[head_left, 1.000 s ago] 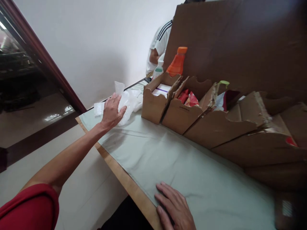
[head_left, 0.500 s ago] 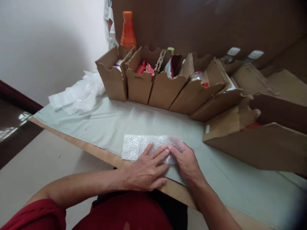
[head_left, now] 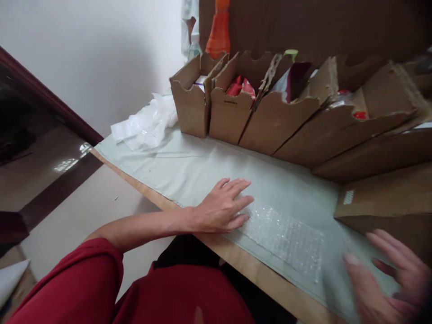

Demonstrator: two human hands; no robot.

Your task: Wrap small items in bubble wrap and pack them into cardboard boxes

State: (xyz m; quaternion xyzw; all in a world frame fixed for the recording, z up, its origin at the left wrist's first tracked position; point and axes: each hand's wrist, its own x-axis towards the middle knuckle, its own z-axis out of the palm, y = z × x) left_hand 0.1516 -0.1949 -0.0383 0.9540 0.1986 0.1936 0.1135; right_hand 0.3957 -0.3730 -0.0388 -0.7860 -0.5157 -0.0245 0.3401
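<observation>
A flat piece of clear bubble wrap (head_left: 285, 238) lies slantwise on the pale green cloth near the table's front edge. My left hand (head_left: 224, 207) rests palm down at its left end, fingers stretched and slightly spread, fingertips touching the cloth and the edge of the wrap. My right hand (head_left: 388, 274) hovers at the far right, apart from the wrap, its thumb and fingers spread with nothing between them. That hand is partly blurred by motion.
Cardboard bins (head_left: 256, 130) with red packets and other packages stand in a row along the back. A crumpled heap of clear plastic wrap (head_left: 145, 123) lies at the left. Behind the bins stands an orange bottle (head_left: 218, 33). The table's wooden edge (head_left: 236, 256) runs in front of me.
My right hand has come out from the bubble wrap and moved right. The wrap now lies flat and slanted, with my left hand at its left end. The view has swung left.
</observation>
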